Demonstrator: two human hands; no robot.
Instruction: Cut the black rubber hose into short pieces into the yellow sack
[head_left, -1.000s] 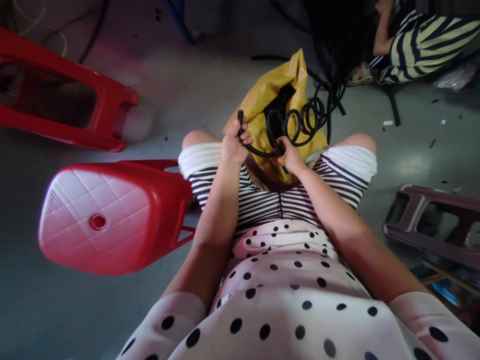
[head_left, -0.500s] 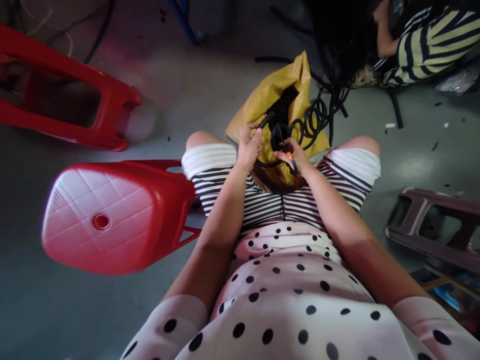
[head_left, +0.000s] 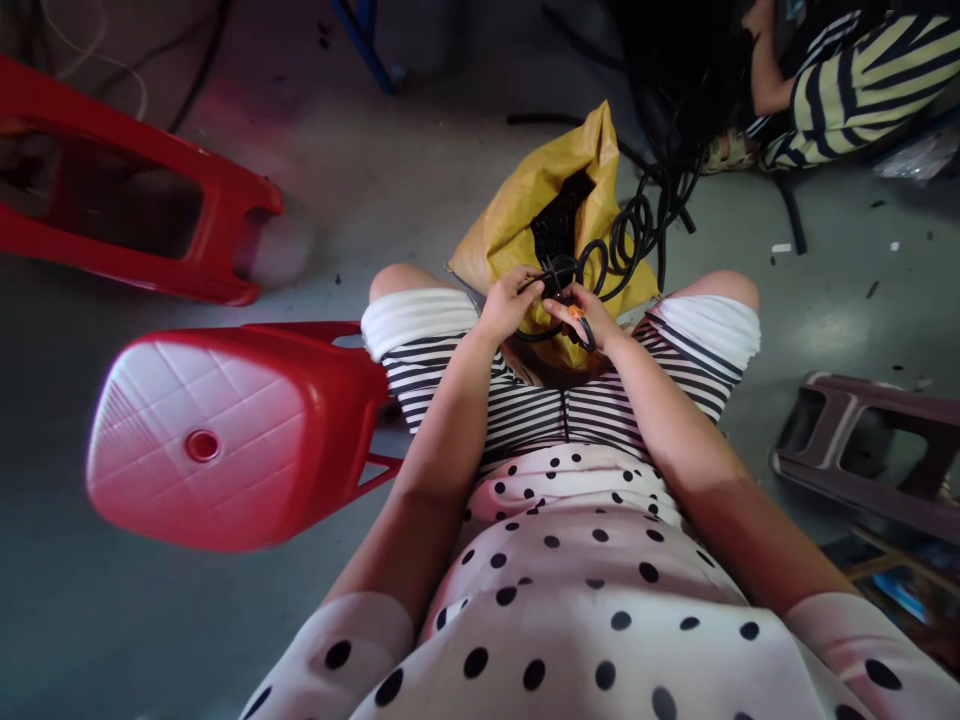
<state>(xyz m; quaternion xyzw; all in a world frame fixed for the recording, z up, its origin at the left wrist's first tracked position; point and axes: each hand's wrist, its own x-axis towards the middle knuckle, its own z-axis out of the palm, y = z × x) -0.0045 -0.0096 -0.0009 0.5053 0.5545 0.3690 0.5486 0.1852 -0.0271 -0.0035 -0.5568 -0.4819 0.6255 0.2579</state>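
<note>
Between my knees stands an open yellow sack [head_left: 510,215] with dark contents inside its mouth. My left hand [head_left: 511,303] is closed on a black tube [head_left: 536,335] at the sack's near edge. Close beside it, my right hand [head_left: 589,315] holds black tubing too, along with a small orange-handled tool [head_left: 576,313] whose far end is hard to make out. A coiled black tube [head_left: 619,240] runs from my hands over the sack's right side towards the back right.
A red stool [head_left: 202,440] stands at my left, and another red stool [head_left: 172,150] lies behind it. A dark stool [head_left: 847,440] is at the right. A person in striped clothes [head_left: 862,95] sits at the back right, near piled black tubes [head_left: 675,120].
My left hand has moved slightly right and nearer to my right hand, bringing the tube over. My right hand has barely moved.
</note>
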